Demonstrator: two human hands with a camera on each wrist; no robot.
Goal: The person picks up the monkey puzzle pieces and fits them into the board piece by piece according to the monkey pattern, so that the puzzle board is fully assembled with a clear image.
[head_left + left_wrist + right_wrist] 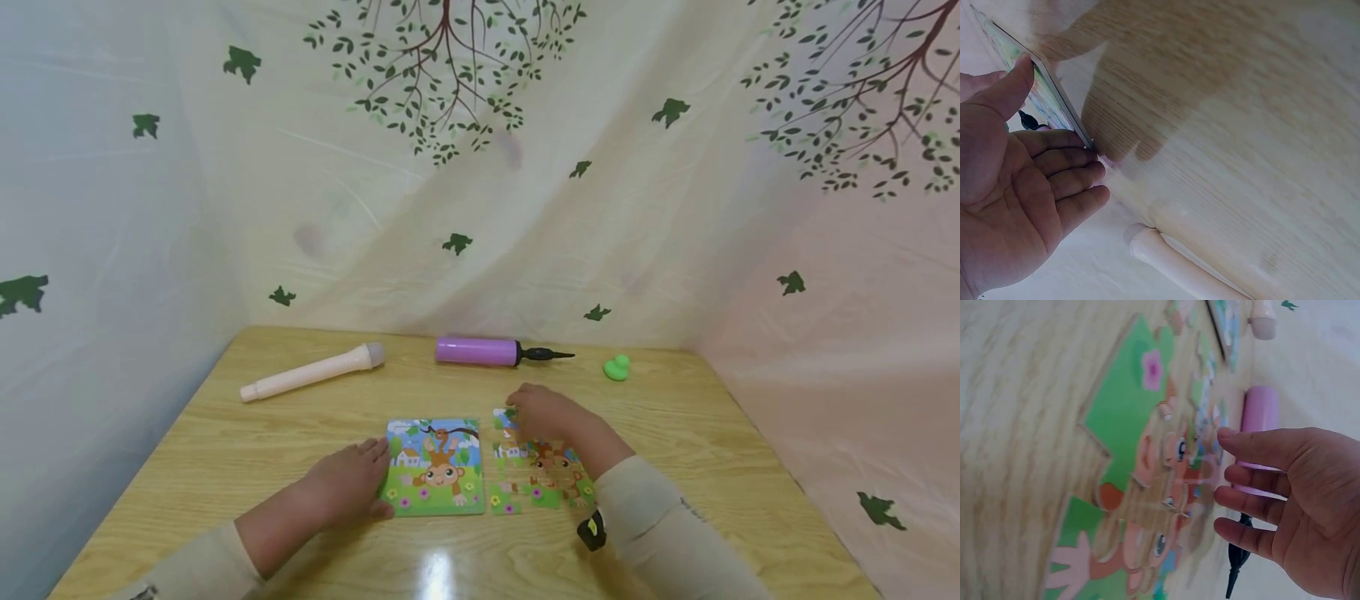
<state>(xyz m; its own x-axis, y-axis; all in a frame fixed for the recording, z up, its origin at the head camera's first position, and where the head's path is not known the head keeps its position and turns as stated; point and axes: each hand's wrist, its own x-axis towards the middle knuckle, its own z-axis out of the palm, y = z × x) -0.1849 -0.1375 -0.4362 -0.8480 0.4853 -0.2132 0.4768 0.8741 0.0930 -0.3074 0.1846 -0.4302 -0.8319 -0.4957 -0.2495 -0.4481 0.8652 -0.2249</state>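
A square puzzle board (435, 467) with a monkey picture lies flat on the table. My left hand (348, 481) rests at its left side, fingers extended along the edge; in the left wrist view, the thumb (1017, 84) touches the board's border. Right of the board, loose puzzle pieces (546, 496) lie roughly laid out with gaps, showing parts of a similar picture. My right hand (550, 414) is over their far rows, fingers loosely bent. In the right wrist view its thumb and fingers stand apart with no piece visible between them, though contact at the thumb tip is unclear.
Along the back of the wooden table (315, 421) lie a pale toy microphone (311, 375), a purple hand pump (477, 352) with black nozzle, and a green toy duck (617, 367). A leaf-printed curtain (360, 208) hangs behind and at both sides.
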